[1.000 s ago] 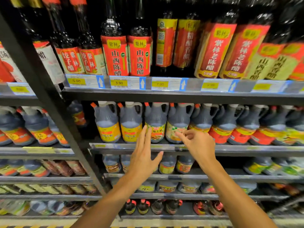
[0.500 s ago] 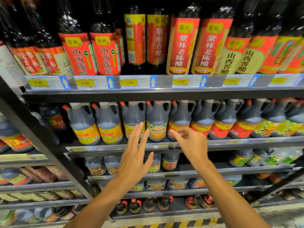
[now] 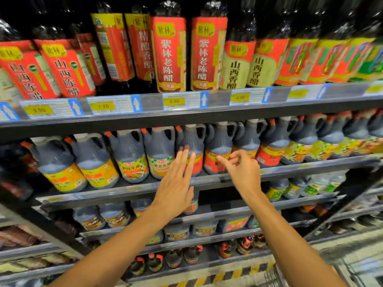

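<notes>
Head view: both hands are raised to the middle shelf of a shop rack, where a row of dark handled jugs stands upright, side by side. The left hand is flat and released, fingers straight and close together, their tips in front of the jug with the red label; whether they touch it I cannot tell. The right hand grasps nothing: its index finger is stretched towards the next jug, just to the right, and its other fingers are loosely curled. A yellow-labelled jug stands just left of the left hand. Tall bottles fill the shelf above, over a strip of price tags.

The step looks like picking one jug out of a tight row. To do it well, settle on a single jug first, then hook the fingers through its handle near the neck instead of squeezing the smooth body. Draw it straight forward over the shelf lip, and let the flat hand steady the neighbours so that none tips or follows.
</notes>
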Motion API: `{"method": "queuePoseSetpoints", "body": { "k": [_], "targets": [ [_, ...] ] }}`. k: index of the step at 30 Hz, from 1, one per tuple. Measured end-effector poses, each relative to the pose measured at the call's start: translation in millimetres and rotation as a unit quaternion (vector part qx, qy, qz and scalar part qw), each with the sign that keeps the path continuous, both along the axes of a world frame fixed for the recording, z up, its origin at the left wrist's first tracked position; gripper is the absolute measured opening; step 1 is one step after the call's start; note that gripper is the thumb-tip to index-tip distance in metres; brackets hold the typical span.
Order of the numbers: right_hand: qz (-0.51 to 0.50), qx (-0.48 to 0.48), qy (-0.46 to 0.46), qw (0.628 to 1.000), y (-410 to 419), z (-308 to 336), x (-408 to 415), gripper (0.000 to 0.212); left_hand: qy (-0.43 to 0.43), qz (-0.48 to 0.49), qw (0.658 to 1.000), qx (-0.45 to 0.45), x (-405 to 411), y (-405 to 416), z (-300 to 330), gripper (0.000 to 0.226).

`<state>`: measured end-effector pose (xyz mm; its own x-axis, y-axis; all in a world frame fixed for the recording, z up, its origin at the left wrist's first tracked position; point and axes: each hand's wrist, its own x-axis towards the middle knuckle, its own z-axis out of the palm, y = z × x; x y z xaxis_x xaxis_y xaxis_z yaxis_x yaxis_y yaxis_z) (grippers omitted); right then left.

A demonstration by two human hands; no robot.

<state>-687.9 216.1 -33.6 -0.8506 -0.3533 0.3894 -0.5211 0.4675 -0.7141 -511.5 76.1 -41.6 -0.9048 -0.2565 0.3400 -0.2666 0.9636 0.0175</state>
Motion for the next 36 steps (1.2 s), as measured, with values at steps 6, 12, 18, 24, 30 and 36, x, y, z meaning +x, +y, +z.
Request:
{"method": "queuePoseSetpoints", "body": {
  "k": [6,12,18,24,30,36],
  "targets": [
    [0.038,0.009,-0.013,0.999,5.4,3.0,-8.0,0.039,0.005,-0.005,1.000,0.029,0.0,2.3,1.6,0.097],
    [0.035,0.008,-0.021,0.999,34.6,9.3,-3.5,0.038,0.059,-0.049,0.994,0.080,-7.4,7.8,5.0,0.095],
    [0.001,-0.033,-0.006,0.999,63.4,15.3,-36.0,0.057,0.060,-0.103,0.992,0.048,-47.7,46.2,18.2,0.090],
    [-0.017,0.017,0.059,0.998,52.6,4.5,-58.5,0.077,-0.044,-0.032,0.995,-0.087,-93.3,64.0,11.9,0.102],
    [0.011,0.030,0.187,0.982,55.8,-7.5,-86.3,0.055,-0.058,-0.007,0.988,-0.144,-88.8,58.7,8.3,0.095],
    [0.032,0.043,0.200,0.978,58.7,-7.4,-95.4,0.057,-0.067,-0.018,0.985,-0.160,-82.7,56.1,18.6,0.091]
  ]
}}
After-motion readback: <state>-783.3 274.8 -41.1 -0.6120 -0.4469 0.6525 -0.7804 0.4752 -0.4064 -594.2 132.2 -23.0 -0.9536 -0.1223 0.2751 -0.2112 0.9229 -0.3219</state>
